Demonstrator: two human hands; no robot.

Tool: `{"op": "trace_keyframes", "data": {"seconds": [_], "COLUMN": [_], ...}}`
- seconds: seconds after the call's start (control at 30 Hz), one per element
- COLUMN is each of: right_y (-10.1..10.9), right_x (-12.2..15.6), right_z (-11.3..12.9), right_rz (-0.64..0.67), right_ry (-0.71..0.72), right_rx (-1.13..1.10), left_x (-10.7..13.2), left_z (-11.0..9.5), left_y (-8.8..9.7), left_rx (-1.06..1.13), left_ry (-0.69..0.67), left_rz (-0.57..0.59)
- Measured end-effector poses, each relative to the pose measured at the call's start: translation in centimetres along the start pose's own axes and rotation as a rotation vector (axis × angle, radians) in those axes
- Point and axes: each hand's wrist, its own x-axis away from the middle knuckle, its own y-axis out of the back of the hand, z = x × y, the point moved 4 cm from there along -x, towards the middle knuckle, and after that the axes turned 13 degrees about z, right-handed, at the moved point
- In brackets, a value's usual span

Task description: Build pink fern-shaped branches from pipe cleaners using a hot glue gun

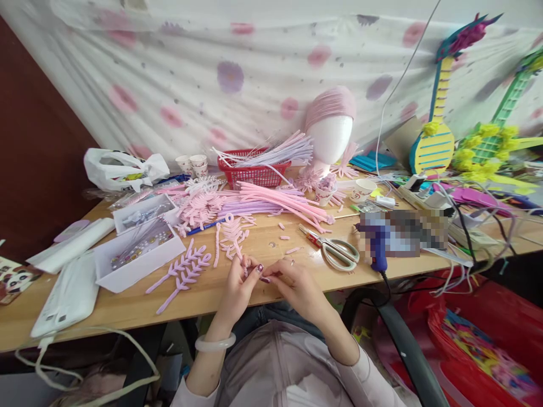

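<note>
My left hand and my right hand meet at the front edge of the wooden table, fingers pinched together on a small pink pipe-cleaner piece held between them. The left wrist wears a pale bangle. Just left of my hands lie two finished pink branch shapes. Scissors rest right of my hands, apart from them.
A bundle of pink pipe cleaners, a red basket, a foam head, white trays, paper cups and a blue glue gun crowd the table. A chair arm and red bags stand right.
</note>
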Motion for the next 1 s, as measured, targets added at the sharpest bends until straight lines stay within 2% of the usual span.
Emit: {"op": "trace_keyframes", "data": {"seconds": [0.17, 0.33, 0.47, 0.73, 0.9, 1.0], "right_y": [0.6, 0.2, 0.0, 1.5, 1.3, 1.0], "right_x": [0.7, 0.6, 0.5, 0.9, 0.3, 0.2], "right_z": [-1.4, -1.9, -2.2, -2.9, -1.9, -1.7], "right_rz": [-0.058, -0.049, -0.113, -0.199, -0.15, -0.164], "right_ry": [-0.116, -0.16, -0.202, -0.142, -0.119, -0.11], "right_rx": [-0.115, -0.22, -0.296, -0.379, -0.267, -0.237], "left_x": [-0.1, -0.1, -0.1, -0.3, -0.1, -0.1], "left_z": [0.5, 0.4, 0.2, 0.3, 0.0, 0.0], "left_y": [0.2, 0.1, 0.1, -0.1, -0.1, 0.0], "left_rx": [0.039, 0.032, 0.03, 0.11, 0.052, 0.038], "left_ry": [-0.002, 0.003, 0.002, 0.057, 0.004, -0.007], "left_rz": [-0.022, -0.036, -0.051, 0.01, -0.049, -0.07]}}
